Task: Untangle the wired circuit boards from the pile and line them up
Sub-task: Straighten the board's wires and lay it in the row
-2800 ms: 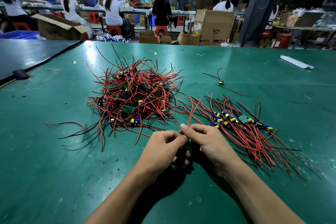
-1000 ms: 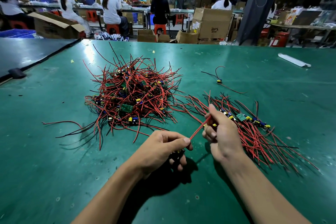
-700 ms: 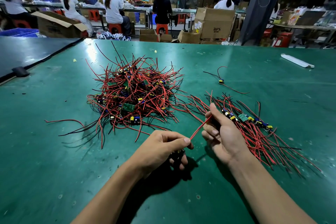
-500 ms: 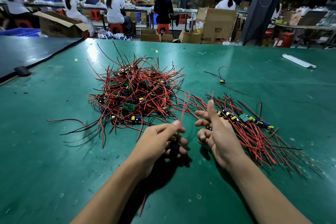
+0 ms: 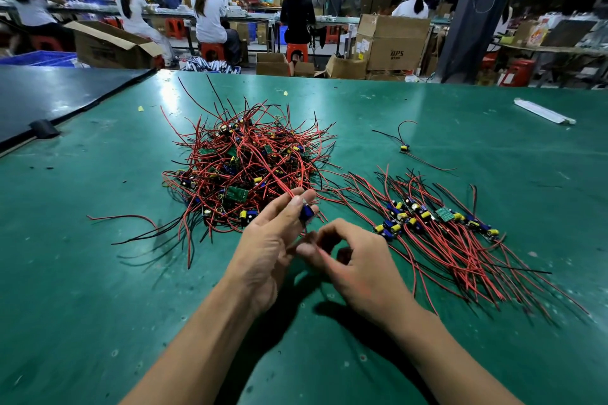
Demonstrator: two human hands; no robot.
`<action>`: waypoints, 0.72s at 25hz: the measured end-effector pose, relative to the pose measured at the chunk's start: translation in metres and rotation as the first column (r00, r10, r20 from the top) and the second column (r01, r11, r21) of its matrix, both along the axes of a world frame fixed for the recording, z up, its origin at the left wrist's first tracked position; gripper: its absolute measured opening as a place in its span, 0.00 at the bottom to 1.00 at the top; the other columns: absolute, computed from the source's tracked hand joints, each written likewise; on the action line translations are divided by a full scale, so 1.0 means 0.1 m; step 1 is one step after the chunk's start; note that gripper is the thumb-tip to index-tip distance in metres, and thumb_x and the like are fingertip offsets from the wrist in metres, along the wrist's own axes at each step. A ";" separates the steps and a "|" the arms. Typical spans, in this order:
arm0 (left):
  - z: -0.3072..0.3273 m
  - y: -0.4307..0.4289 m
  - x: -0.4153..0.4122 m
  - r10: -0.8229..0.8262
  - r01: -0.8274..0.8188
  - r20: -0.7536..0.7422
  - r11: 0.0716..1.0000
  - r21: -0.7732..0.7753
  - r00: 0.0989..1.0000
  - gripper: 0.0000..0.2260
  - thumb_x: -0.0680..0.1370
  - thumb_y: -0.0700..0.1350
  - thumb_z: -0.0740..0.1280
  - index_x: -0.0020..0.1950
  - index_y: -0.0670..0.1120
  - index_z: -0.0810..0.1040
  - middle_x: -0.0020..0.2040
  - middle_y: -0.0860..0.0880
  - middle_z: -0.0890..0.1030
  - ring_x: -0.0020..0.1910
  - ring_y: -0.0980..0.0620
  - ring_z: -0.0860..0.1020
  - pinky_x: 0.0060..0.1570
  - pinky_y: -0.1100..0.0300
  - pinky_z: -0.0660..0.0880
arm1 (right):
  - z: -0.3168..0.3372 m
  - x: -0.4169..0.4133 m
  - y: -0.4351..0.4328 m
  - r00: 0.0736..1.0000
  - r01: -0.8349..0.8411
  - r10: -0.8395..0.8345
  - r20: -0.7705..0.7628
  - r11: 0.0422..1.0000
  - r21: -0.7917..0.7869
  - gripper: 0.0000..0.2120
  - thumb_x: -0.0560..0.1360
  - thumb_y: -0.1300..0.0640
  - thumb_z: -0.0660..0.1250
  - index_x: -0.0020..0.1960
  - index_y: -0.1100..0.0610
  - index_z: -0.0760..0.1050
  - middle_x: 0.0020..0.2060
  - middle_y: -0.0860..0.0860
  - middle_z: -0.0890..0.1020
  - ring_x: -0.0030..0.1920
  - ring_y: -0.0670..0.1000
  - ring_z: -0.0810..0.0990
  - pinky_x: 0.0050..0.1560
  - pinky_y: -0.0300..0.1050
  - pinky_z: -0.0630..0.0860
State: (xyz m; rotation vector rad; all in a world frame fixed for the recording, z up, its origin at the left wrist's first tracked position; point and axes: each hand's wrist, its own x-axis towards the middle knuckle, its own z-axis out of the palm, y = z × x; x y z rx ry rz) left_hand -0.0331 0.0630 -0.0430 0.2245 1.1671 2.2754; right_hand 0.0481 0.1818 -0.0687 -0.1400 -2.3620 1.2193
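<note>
A tangled pile of wired circuit boards (image 5: 243,164) with red and black leads lies on the green table (image 5: 98,273), just beyond my hands. My left hand (image 5: 273,240) grips one small circuit board (image 5: 306,212) with a blue capacitor, lifted off the table in front of the pile, its red leads trailing up over the pile. My right hand (image 5: 358,263) is close beside it, blurred, with finger and thumb curled round a red wire hanging from that board. To the right lies a row of lined-up boards (image 5: 437,223), their wires fanned toward me.
One stray wired board (image 5: 404,148) lies alone beyond the row. A white strip (image 5: 543,111) lies at the far right. A black mat (image 5: 49,92) covers the far left corner. Beyond the table edge are cardboard boxes (image 5: 391,43) and seated workers.
My left hand has risen and tipped up with the board toward the pile. My right hand has left the row side and come in to the wire under my left hand.
</note>
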 end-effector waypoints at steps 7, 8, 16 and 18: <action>-0.08 0.01 0.05 -0.143 0.142 -0.017 0.988 -0.056 0.990 0.14 0.67 0.38 0.73 0.52 0.43 0.82 0.54 0.41 0.84 0.48 0.47 0.84 0.47 0.55 0.80 | 0.21 0.00 0.08 0.997 -0.044 -0.019 -0.077 0.673 -0.738 0.11 0.73 0.51 0.70 0.39 0.58 0.81 0.31 0.54 0.79 0.20 0.47 0.68 0.23 0.36 0.64; -0.08 0.01 0.05 -0.172 0.171 -0.013 0.984 -0.048 0.985 0.13 0.66 0.36 0.73 0.51 0.43 0.84 0.53 0.41 0.84 0.46 0.47 0.84 0.44 0.56 0.81 | 0.24 0.01 0.12 0.998 -0.054 0.005 -0.063 0.591 -0.805 0.12 0.71 0.50 0.71 0.39 0.59 0.81 0.30 0.53 0.79 0.20 0.46 0.67 0.23 0.36 0.63; -0.01 -0.04 0.07 -0.392 0.401 0.088 0.900 -0.172 0.916 0.14 0.73 0.53 0.68 0.46 0.43 0.82 0.36 0.44 0.82 0.32 0.49 0.82 0.31 0.60 0.79 | 0.27 0.09 0.29 0.941 -0.086 0.321 0.111 0.541 -0.836 0.10 0.66 0.49 0.76 0.35 0.56 0.81 0.29 0.51 0.77 0.24 0.44 0.71 0.23 0.32 0.65; -0.04 -0.05 0.08 -0.379 0.378 0.028 0.910 -0.172 0.925 0.13 0.71 0.48 0.71 0.49 0.41 0.81 0.40 0.43 0.83 0.36 0.48 0.83 0.35 0.58 0.81 | 0.23 0.07 0.31 0.957 -0.107 0.272 0.099 0.651 -0.752 0.09 0.67 0.49 0.76 0.38 0.54 0.83 0.31 0.53 0.80 0.27 0.47 0.72 0.24 0.33 0.66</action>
